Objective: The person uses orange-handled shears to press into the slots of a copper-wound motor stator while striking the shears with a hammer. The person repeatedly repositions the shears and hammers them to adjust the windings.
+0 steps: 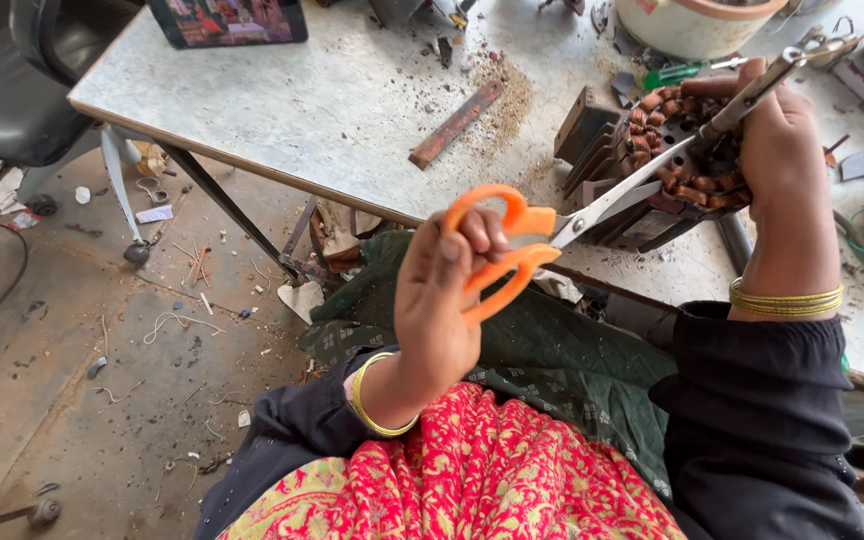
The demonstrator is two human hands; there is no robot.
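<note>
My left hand [442,290] is closed through the handles of orange-handled scissors [507,250], held above my lap at the table's front edge. Their metal blades [617,195] point up and right, with the tips reaching a motor stator wound with copper coils [667,150]. The stator stands tilted on the table. My right hand [782,150] rests on its right side and grips a thin metal tool [767,85] that sticks out toward the upper right. Gold bangles are on both wrists.
The worn grey table [302,100] carries a rusty metal strip [457,123], brown dust, a green screwdriver [677,73], a white pot [697,25] and a dark screen [227,20]. A black chair [12,90] stands at the left. Wire scraps litter the floor [102,380].
</note>
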